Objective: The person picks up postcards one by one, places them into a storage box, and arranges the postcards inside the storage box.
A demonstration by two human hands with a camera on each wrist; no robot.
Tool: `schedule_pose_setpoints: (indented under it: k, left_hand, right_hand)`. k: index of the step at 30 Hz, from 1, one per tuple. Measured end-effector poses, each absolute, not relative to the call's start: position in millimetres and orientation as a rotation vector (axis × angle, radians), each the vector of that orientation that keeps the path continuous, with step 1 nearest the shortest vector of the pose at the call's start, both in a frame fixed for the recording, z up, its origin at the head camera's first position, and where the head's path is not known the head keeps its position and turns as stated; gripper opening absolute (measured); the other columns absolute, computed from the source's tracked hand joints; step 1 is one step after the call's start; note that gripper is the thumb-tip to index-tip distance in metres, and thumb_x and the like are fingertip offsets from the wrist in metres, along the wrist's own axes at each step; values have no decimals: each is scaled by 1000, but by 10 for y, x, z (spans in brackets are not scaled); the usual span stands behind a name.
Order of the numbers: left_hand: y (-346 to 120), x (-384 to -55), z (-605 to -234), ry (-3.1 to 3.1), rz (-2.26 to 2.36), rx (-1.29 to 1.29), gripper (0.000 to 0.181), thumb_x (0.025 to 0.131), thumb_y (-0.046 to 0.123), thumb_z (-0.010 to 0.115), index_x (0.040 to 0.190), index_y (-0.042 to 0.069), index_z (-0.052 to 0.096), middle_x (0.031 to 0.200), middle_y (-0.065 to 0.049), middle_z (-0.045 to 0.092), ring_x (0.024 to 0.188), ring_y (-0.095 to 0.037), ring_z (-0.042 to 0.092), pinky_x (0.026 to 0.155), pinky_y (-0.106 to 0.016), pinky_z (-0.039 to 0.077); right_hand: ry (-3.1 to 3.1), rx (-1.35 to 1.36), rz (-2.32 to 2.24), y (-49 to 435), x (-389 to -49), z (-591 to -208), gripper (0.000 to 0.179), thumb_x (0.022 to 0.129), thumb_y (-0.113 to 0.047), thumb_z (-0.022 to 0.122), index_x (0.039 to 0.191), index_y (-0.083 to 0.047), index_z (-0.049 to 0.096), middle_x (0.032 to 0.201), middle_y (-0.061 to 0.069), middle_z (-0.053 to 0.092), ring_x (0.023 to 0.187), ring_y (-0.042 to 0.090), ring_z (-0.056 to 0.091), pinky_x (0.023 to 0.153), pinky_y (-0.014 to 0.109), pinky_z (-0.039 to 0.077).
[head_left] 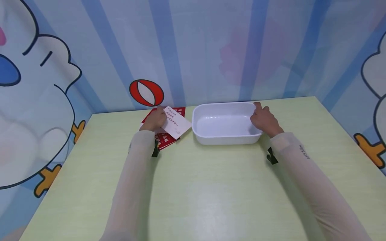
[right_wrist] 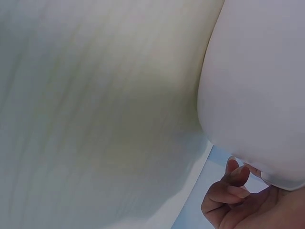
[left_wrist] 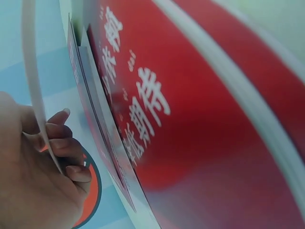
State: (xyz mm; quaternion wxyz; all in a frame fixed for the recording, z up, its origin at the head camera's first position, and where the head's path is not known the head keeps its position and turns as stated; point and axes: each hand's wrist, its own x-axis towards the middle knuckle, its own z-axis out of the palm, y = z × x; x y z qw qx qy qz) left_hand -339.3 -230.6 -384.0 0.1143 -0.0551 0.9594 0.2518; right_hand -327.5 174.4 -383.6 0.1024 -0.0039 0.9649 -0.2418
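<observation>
My left hand (head_left: 155, 118) pinches a white card (head_left: 177, 123) with printed lines of characters, raised at a slant. In the left wrist view the card (left_wrist: 32, 81) appears edge-on between thumb and curled fingers. Beneath it lies a small pile of red printed cards or booklets (head_left: 165, 142), overlapping at angles; white characters show on a red cover (left_wrist: 200, 138) close to the wrist camera. A white rectangular basin (head_left: 227, 140) stands just right of the pile, with nothing visible inside. At its right end, my right hand (head_left: 265, 120) grips the rim; the right wrist view shows curled fingers (right_wrist: 221, 195) there.
Both things stand near the back edge of a pale green table (head_left: 196, 187). Behind it hangs a blue striped backdrop (head_left: 205, 50) with cartoon prints, including a red and white ball (head_left: 146, 92). Black straps (head_left: 272, 156) hang at the wrists.
</observation>
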Motion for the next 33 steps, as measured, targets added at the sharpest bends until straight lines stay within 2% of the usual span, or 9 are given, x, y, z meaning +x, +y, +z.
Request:
schedule_pose_setpoints:
  k: [4, 13, 20, 22, 27, 33]
  left_hand:
    - [-2322, -3401, -3850, 2824, 797, -219, 56, 103, 29, 29, 154, 5, 20, 159, -15, 32, 139, -32, 37, 121, -54, 27]
    - [-2364, -3398, -3868, 2821, 916, -308, 56, 103, 32, 31, 154, 11, 22, 155, -12, 37, 132, -31, 42, 117, -55, 34]
    - [-2363, -3392, -3839, 2810, 1012, -333, 65, 103, 31, 28, 160, 9, 5, 163, -13, 25, 143, -33, 32, 121, -55, 26]
    - [-2361, -3400, -3824, 2812, 1037, -333, 63, 104, 30, 26, 159, 7, 7, 162, -16, 27, 142, -33, 34, 121, -54, 26]
    - [-2343, -3415, -3778, 2821, 1111, -334, 53, 104, 29, 27, 151, 5, 20, 146, -19, 42, 127, -33, 45, 115, -52, 37]
    - [-2290, -3415, -3732, 2814, 1185, -303, 54, 104, 31, 31, 151, 7, 21, 147, -15, 42, 128, -30, 45, 114, -51, 39]
  right_hand:
    - [2854, -15, -703, 1744, -3275, -3834, 62, 102, -23, 23, 157, -2, 5, 148, 40, 24, 126, 51, 44, 105, 64, 40]
    - [2856, -3, -692, 1741, -3280, -3845, 63, 102, -24, 23, 158, -3, 4, 148, 40, 23, 126, 52, 44, 105, 64, 40]
    - [2861, -5, -690, 1745, -3270, -3835, 63, 101, -23, 23, 157, -2, 4, 148, 40, 24, 126, 52, 44, 105, 64, 40]
    - [2859, 0, -687, 1745, -3269, -3832, 63, 101, -23, 23, 157, -2, 4, 148, 40, 24, 126, 51, 44, 105, 64, 40]
    - [2860, -2, -681, 1738, -3280, -3834, 63, 101, -23, 23, 157, -2, 5, 148, 40, 25, 125, 51, 45, 104, 64, 40]
    - [2861, -10, -669, 1740, -3293, -3840, 63, 101, -22, 24, 157, -2, 5, 147, 40, 26, 124, 51, 45, 104, 63, 41]
